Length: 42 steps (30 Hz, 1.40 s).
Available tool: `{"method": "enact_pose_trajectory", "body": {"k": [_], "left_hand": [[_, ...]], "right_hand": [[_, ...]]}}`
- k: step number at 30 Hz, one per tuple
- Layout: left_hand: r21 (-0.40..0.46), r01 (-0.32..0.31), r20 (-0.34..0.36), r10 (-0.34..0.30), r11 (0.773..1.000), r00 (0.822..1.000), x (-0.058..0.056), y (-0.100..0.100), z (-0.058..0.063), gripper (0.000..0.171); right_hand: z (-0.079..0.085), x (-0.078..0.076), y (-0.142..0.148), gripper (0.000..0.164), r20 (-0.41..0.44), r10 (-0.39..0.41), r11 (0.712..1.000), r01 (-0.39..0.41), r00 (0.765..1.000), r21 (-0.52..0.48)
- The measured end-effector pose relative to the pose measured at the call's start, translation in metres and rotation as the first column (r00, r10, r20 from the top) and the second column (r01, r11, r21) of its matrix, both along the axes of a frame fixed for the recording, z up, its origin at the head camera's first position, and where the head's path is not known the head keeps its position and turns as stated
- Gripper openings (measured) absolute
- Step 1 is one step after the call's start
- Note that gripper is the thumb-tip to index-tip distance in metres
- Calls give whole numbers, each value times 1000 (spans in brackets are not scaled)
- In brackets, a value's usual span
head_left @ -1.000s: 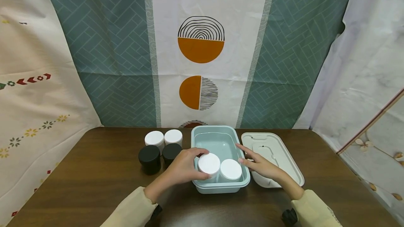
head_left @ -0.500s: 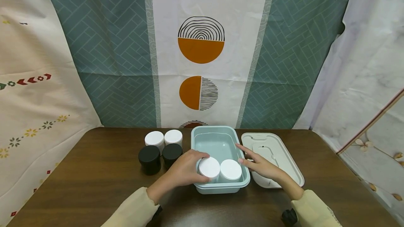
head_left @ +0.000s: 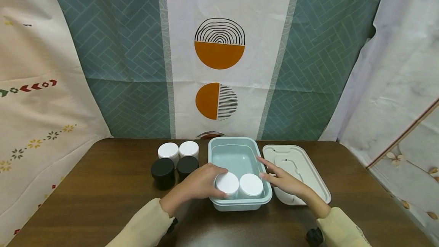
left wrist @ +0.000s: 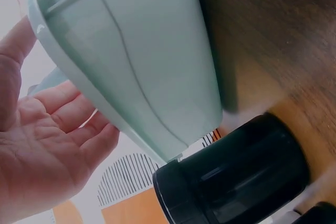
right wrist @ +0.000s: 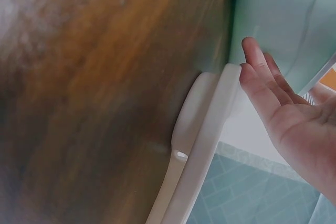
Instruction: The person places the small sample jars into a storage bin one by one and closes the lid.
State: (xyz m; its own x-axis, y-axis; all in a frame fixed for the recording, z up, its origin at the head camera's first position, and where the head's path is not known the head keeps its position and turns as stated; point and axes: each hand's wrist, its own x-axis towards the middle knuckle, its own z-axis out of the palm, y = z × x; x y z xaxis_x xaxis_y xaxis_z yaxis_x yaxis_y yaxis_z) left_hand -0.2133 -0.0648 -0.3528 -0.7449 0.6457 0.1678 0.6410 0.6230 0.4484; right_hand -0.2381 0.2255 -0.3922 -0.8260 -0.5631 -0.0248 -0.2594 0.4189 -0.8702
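Observation:
Two white-lidded jars stand side by side in the near end of a pale blue-green tub point(head_left: 236, 155). My left hand point(head_left: 202, 181) reaches over the tub's left rim and holds the left white jar point(head_left: 227, 183) between thumb and fingers. In the left wrist view that jar is hidden behind the tub wall point(left wrist: 152, 51). The right white jar point(head_left: 251, 185) sits next to it. At the tub's right rim my right hand point(head_left: 282, 180) lies with fingers extended, touching the side; the right wrist view shows its fingers point(right wrist: 257, 59) against the outer wall.
Two black jars, a left one point(head_left: 162, 172) and a right one point(head_left: 187, 166), stand left of the tub, with two white jars, one point(head_left: 168, 151) and another point(head_left: 189, 149), behind them. A white lid point(head_left: 296, 170) lies on the brown table point(head_left: 113, 186), right of the tub.
The left jar has settled slightly lower in the tub, level with the right one, and my left hand went down with it. My right hand has stayed in place.

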Motion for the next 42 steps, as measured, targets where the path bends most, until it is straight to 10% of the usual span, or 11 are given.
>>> {"method": "enact_pose_trajectory", "body": {"k": [20,42], "left_hand": [[177,-171,-1,174,969,985,5,-56,7,57],[210,-498,13,507,841,862,10,-146,-6,71]], "right_hand": [[4,-3,4,60,61,23,999,-20,998,-41],[5,-19,1,59,45,0,999,2,999,-33]]}}
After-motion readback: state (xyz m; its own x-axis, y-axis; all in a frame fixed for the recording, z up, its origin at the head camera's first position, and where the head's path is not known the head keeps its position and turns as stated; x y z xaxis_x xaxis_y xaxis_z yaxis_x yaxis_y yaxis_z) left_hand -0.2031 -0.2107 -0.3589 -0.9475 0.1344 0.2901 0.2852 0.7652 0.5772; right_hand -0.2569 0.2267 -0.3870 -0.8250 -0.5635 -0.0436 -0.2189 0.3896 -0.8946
